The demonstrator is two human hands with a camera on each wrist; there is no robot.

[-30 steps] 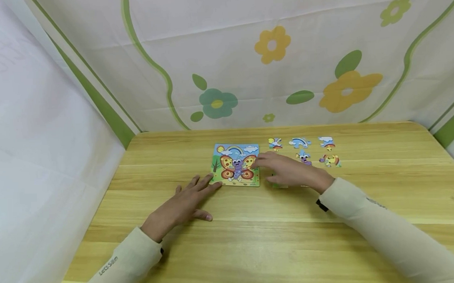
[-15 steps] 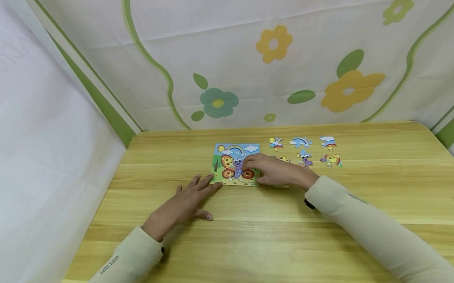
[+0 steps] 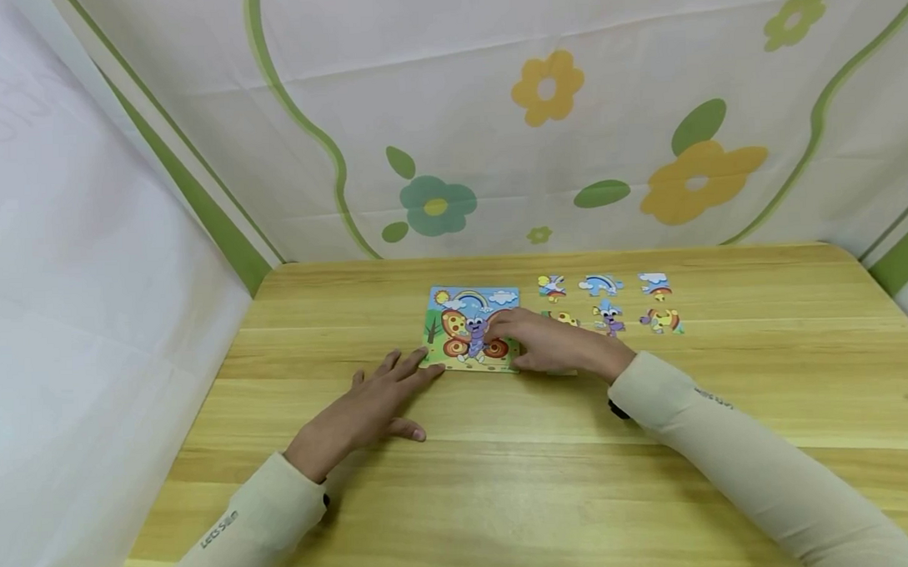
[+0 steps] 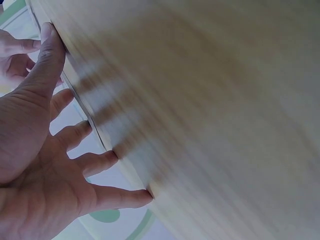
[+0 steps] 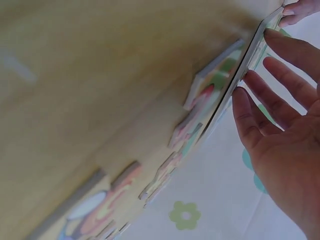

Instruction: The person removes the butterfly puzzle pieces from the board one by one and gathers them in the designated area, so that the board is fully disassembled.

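A square puzzle board (image 3: 451, 325) with a butterfly, rainbow and sun picture lies flat at the table's middle back. My left hand (image 3: 364, 408) rests on the tabletop with fingers spread, two fingertips at the board's lower left corner. Over the board's right side lies my right hand (image 3: 554, 340), its fingertips touching the picture and covering part of the right wing. In the right wrist view, its fingers (image 5: 270, 100) are extended and meet the board's edge (image 5: 245, 65), with nothing visibly gripped. Loose puzzle pieces (image 3: 609, 318) lie right of the board; the nearest are partly hidden beneath the right hand.
The back row holds a sun piece (image 3: 552, 287), a rainbow piece (image 3: 600, 286) and a cloud piece (image 3: 655, 286). A wing piece (image 3: 661, 320) lies farther right. Behind the wooden table (image 3: 506, 498) hangs a white flowered curtain (image 3: 486, 132).
My right hand has slid left from the board's right edge onto the picture, then stayed put over the last half second. The left hand keeps its place.
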